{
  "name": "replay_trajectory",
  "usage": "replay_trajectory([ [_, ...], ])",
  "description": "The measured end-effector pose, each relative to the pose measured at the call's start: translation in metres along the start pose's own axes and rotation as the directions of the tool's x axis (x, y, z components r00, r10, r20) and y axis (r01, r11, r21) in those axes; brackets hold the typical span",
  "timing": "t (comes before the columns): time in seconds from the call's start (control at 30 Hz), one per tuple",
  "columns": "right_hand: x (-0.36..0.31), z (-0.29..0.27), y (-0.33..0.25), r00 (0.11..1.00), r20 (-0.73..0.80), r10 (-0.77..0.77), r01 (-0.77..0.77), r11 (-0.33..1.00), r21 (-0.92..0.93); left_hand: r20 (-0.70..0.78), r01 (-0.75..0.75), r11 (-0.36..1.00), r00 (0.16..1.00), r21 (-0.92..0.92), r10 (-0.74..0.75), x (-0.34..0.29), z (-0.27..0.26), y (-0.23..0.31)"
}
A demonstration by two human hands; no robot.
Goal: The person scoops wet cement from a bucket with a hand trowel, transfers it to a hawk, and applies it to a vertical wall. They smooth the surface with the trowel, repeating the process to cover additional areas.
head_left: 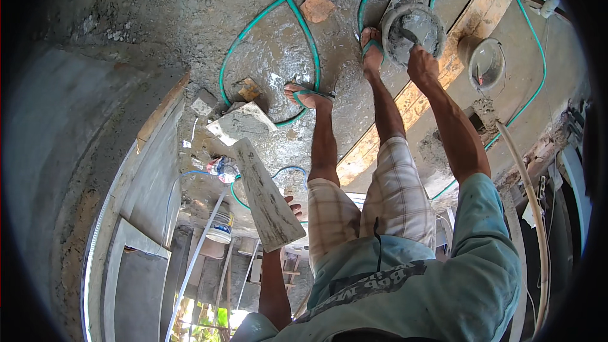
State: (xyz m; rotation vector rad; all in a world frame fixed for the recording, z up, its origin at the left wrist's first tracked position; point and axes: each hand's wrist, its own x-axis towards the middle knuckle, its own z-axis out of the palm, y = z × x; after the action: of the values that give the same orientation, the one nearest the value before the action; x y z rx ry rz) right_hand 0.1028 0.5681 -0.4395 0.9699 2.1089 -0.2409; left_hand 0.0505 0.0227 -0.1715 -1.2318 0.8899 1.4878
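My right hand [423, 66] is closed around the handle of a trowel [410, 36], whose blade reaches into a round bucket [387, 37] of wet grey mortar. The bucket stands on the floor just beyond my right foot. On the other side, my left hand [294, 206] supports a long, mortar-stained plastering float [266, 193] from beneath. Only some fingertips show past the float's edge; its handle and the rest of my grip are hidden. The float's upper face carries thin grey smears and no heap of mortar.
A green hose [315, 57] loops over the wet floor around my sandalled feet. A long wooden plank [430, 85] runs diagonally to the right, with a second bucket [486, 62] beyond it. Broken brick [317, 7] and a mortar-covered slab [244, 121] lie ahead. A plastered ledge [136, 171] borders the left.
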Motion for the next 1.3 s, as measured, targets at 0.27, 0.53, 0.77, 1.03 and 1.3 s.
replay_trajectory([
  [0.27,-0.007,0.017,0.027,0.971,0.007,0.239,-0.231,0.931,0.282,-0.076,-0.048,0.985,0.995,0.165,0.061,0.013,0.016,0.006],
  [0.53,0.044,0.11,0.011,0.795,-0.395,-0.461,0.464,0.881,-0.096,0.285,-0.222,0.945,0.914,-0.241,0.288,0.021,0.026,0.016],
  [0.77,0.04,0.066,0.02,0.874,0.398,-0.28,-0.446,-0.137,0.884,0.276,-0.119,0.99,0.951,-0.081,0.137,0.054,0.021,0.042],
  [1.03,-0.019,0.057,0.01,0.803,0.562,-0.199,-0.595,-0.328,0.734,0.441,0.102,0.991,0.896,-0.086,-0.054,0.162,0.118,0.072],
  [1.3,-0.06,0.03,0.031,0.879,0.455,-0.144,-0.477,-0.291,0.829,0.41,-0.11,0.906,0.909,0.409,-0.075,0.285,0.185,0.075],
])
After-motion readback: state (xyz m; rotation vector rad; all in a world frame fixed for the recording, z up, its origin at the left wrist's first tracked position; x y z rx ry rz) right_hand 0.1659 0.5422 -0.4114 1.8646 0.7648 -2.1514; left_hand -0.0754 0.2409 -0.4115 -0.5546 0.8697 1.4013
